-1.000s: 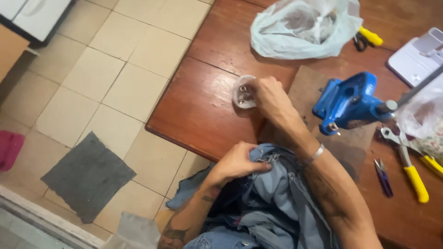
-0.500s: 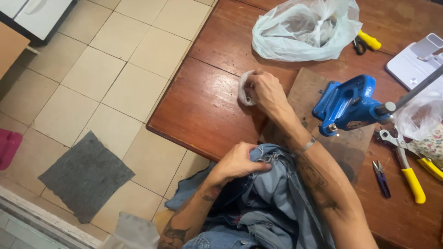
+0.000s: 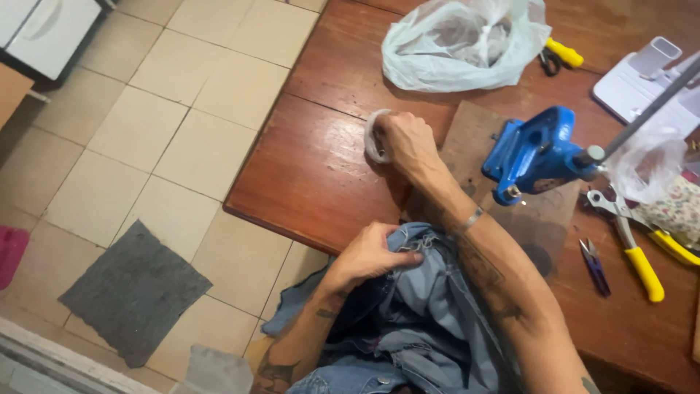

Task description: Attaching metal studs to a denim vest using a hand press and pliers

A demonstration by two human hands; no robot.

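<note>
The right hand (image 3: 405, 142) reaches into a small clear cup (image 3: 373, 136) on the tabletop (image 3: 306, 175), fingers curled inside. The left hand (image 3: 372, 255) pinches the jeans (image 3: 430, 306) at the tabletop edge. Nothing is under the blue press (image 3: 536, 153) yet.

Head camera, looking steeply down.
It sits close above the wooden table (image 3: 313, 182), whose edge runs toward 1 o'clock; tiled floor (image 3: 146, 146) at 9 o'clock.

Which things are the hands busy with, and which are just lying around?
In use:
- small clear plastic container, tipped in the right hand
- blue denim garment, pinched by the left hand

Lying about:
- blue hand press
- white plastic bag
- yellow-handled pliers
- small snips
- grey floor mat
</note>
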